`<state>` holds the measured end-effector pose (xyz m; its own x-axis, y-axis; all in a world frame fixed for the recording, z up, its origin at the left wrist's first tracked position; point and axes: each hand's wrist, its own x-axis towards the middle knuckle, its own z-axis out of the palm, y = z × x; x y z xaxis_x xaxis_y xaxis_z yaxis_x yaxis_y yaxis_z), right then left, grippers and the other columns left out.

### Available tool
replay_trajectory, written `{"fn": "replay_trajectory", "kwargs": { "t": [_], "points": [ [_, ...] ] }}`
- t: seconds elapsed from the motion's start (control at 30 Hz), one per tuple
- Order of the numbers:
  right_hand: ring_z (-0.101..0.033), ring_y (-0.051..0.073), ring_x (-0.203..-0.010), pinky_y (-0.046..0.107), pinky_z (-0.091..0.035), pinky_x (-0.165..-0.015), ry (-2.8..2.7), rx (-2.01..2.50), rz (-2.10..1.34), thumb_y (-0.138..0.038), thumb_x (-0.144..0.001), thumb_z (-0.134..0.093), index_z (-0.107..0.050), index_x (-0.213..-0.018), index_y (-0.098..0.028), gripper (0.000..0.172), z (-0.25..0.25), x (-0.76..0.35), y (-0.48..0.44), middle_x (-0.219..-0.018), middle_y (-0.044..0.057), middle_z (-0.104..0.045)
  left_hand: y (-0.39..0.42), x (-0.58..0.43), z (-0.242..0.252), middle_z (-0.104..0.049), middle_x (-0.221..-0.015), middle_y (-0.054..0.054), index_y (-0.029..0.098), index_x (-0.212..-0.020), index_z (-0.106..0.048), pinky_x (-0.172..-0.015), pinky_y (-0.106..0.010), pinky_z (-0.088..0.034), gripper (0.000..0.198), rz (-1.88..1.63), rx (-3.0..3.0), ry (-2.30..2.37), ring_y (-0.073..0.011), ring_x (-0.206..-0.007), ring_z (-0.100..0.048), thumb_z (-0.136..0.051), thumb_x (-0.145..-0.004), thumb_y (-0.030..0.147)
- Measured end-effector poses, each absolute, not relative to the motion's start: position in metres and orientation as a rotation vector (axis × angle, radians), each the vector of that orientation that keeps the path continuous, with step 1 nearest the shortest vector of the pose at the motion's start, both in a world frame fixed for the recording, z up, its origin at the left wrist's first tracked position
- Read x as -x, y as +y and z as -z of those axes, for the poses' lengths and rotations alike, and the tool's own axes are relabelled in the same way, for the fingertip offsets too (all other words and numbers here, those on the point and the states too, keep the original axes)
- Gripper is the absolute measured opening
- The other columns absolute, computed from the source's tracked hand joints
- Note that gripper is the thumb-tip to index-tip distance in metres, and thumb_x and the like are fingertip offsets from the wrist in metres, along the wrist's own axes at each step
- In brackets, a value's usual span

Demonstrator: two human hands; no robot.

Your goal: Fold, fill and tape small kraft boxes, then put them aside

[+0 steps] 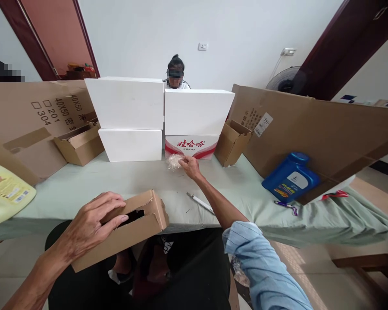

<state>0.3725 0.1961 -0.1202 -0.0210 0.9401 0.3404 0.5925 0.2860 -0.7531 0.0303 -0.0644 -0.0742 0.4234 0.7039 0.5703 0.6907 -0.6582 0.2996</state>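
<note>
My left hand (92, 219) is closed around a small brown cardboard box (145, 230) held over my lap at the table's front edge. Its thumb lies at a dark slot in the box's top, and the box's right end looks torn. Farther out, my right hand (191, 167) pinches a crumpled clump of clear plastic film (173, 162) just above the table. Behind that clump stands a white carton with red print (192, 146). On the cloth near my right forearm lies a slim white pen-like tool (200, 202); its exact kind is unclear.
White boxes (126, 103) are stacked along the back of the green tablecloth (139, 176). Small open cartons (80, 144) flank them, beside large cardboard panels. A yellow jug (8, 193) stands left; a blue bottle (291, 176) and purple pen (286, 206) lie right. A person (176, 73) sits opposite.
</note>
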Motion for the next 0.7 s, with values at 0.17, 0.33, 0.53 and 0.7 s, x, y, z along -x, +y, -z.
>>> {"fn": "replay_trajectory", "kwargs": {
  "t": [0.17,0.33,0.53,0.7],
  "points": [
    [-0.067,0.020,-0.090,0.026,-0.044,-0.078,-1.824,1.694,-0.438,-0.029,-0.100,-0.055,-0.076,-0.085,-0.019,0.028,0.133,-0.356,0.233,-0.093,0.007,-0.078,-0.057,-0.032,0.074,-0.073,-0.125,-0.007,0.028,-0.123,-0.069,-0.095,-0.028,-0.058,0.016,-0.999,-2.607,1.343,-0.0200,-0.111,-0.073,-0.067,-0.109,0.033],
    [-0.071,0.027,-0.103,0.031,-0.048,-0.087,-1.851,1.940,-0.366,-0.026,-0.104,-0.055,-0.080,-0.103,-0.019,0.026,0.145,-0.353,0.266,-0.111,0.015,-0.080,-0.053,-0.035,0.068,-0.075,-0.123,-0.006,0.028,-0.122,-0.072,-0.094,-0.027,-0.060,0.016,-1.023,-2.641,1.359,-0.0198,-0.109,-0.075,-0.065,-0.110,0.034],
    [-0.065,0.029,-0.128,0.036,-0.049,-0.102,-1.956,1.929,-0.218,-0.023,-0.109,-0.049,-0.063,-0.147,-0.021,0.041,0.159,-0.349,0.277,-0.143,0.017,-0.070,-0.047,-0.040,0.061,-0.077,-0.120,-0.005,0.028,-0.120,-0.073,-0.097,-0.027,-0.062,0.017,-1.029,-2.668,1.368,-0.0195,-0.106,-0.077,-0.063,-0.110,0.038],
    [-0.064,0.030,-0.133,0.035,-0.050,-0.104,-2.137,1.832,-0.254,-0.011,-0.107,-0.045,-0.074,-0.133,-0.018,0.039,0.162,-0.345,0.273,-0.145,0.018,-0.069,-0.044,-0.040,0.051,-0.077,-0.118,-0.005,0.027,-0.117,-0.067,-0.095,-0.027,-0.061,0.011,-0.920,-2.622,1.358,-0.0184,-0.104,-0.077,-0.061,-0.112,0.034]
  ]
}}
